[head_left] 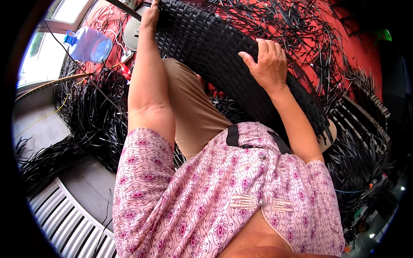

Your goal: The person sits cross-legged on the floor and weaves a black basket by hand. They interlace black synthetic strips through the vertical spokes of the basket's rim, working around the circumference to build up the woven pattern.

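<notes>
A long, curved panel of black woven plastic wicker (pixel 211 38) slants across my lap from the upper left toward the right. My left hand (pixel 150 18) reaches to its far left end and is against the edge there. The top of the picture cuts off part of that hand, so its grip is unclear. Over the upper edge of the panel lies my right hand (pixel 270 64), thumb apart and fingers stretched out, holding nothing. Bent under the panel is my leg in tan trousers (pixel 189 112). Loose black strips (pixel 297 26) are scattered beyond the panel.
A blue water jug (pixel 91 45) lies on the red floor (pixel 365 56) near the window. Heaps of black strips (pixel 103 99) pile up on my left, and another bundle (pixel 361 159) on my right. A white slatted frame (pixel 73 215) stands at the lower left.
</notes>
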Demonstrator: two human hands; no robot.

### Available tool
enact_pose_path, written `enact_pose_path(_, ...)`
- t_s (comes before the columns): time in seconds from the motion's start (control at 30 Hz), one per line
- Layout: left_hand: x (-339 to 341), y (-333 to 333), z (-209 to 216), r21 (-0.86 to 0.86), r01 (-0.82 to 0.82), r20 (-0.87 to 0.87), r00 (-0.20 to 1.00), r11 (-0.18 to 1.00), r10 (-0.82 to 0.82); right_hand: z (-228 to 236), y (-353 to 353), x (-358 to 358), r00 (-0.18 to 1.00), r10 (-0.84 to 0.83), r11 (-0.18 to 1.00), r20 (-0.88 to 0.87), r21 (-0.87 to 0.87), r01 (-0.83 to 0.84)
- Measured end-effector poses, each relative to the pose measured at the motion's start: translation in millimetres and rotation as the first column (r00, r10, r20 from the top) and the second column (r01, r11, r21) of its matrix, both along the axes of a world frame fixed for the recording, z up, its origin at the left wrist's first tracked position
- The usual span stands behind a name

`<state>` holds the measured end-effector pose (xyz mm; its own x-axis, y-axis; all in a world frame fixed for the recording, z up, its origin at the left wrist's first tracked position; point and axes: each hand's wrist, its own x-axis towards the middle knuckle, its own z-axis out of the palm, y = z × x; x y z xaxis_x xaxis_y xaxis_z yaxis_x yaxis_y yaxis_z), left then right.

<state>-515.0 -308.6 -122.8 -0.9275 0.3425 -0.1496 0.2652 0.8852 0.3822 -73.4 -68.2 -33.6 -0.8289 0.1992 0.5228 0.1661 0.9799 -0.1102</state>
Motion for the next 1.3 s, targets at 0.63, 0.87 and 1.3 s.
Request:
enact_pose_path(0.63,332.0,75.4,86.3,0.758,-0.232,0.325,0.945,0.610,-0.045,36.1,182.8,108.1,0.999,0.026,0.981,0.041,-0.196,-0.017)
enact_pose_path(0.87,443.9,58.2,92.1,0.426,-0.034,0.363,0.922,0.904,-0.137,31.8,194.0,184.9,0.997,0.025,0.997,-0.075,-0.072,-0.030)
enact_pose_path(1.3,441.0,146.5,217.5,0.573,0.506,-0.083,0.819,0.645,-0.568,37.9,128.6,164.8,0.991,0.126,0.726,0.040,-0.684,-0.065)
